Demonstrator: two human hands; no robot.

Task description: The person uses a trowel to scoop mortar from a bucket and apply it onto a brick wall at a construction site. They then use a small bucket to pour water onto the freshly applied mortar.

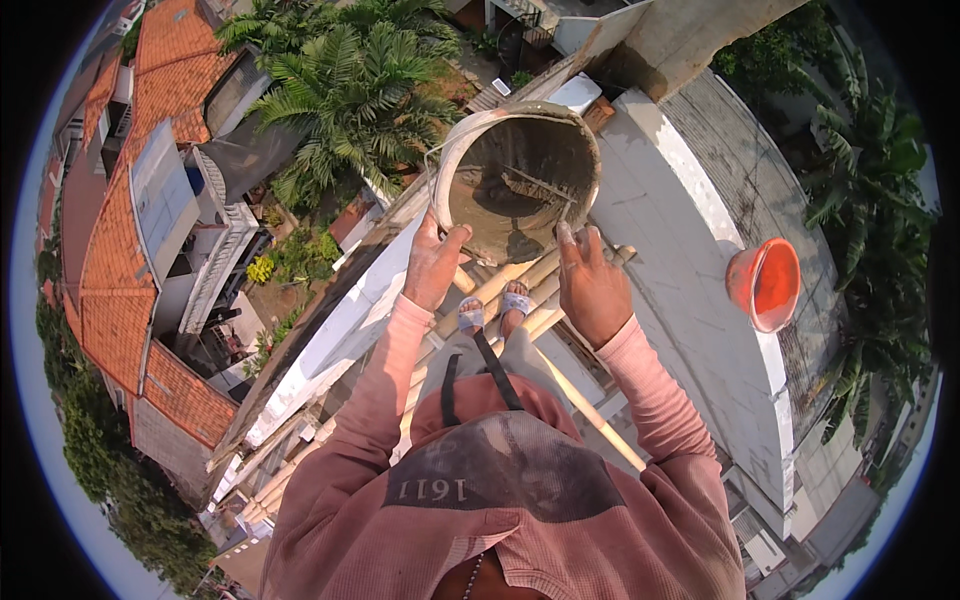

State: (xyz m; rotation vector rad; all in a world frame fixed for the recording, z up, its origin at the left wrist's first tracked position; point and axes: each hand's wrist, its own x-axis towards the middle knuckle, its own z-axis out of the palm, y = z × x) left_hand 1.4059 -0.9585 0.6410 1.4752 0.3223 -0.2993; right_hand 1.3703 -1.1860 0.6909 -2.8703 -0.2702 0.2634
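Note:
A large pale bucket (450, 145) crusted with grey mortar is tilted so that its mouth faces me. Wet mortar (500, 225) coats the inside and lies along the lower part. A thin, straight, mortar-covered piece (540, 187) shows inside; its kind is unclear. My left hand (434, 265) grips the lower left of the bucket, thumb near the rim and fingers partly hidden behind it. At the lower right, my right hand (594, 285) is closed on the rim, its fingers bent.
Under my sandaled feet (515, 303) run bamboo poles (545, 272) high above ground. An orange bucket (740, 280) stands on the white wall (665, 215) to the right. At the far end rises a grey concrete piece (685, 45). Tiled roofs (115, 320) and palms (350, 100) lie below left.

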